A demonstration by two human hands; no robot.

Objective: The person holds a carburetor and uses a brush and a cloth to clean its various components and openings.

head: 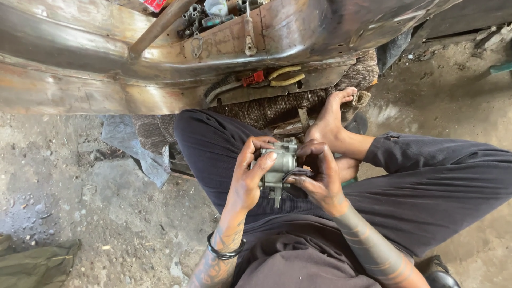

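I sit cross-legged on the ground in dark trousers. My left hand (249, 173) grips a small grey metal engine part (279, 166), like a carburettor, held over my lap. My right hand (319, 176) presses a dark cloth (300, 184) against the part's right side, fingers curled over its top. A thin metal stem sticks down from the part's underside. A black bangle sits on my left wrist.
A large rusty metal body (106, 64) spans the top, with a tray of tools (213, 16) on it. Pliers with yellow handles (285, 77) lie on a woven mat (277, 106). My bare foot (330, 120) rests on it. The dirt floor (80, 213) has green fabric (32, 264) at lower left.
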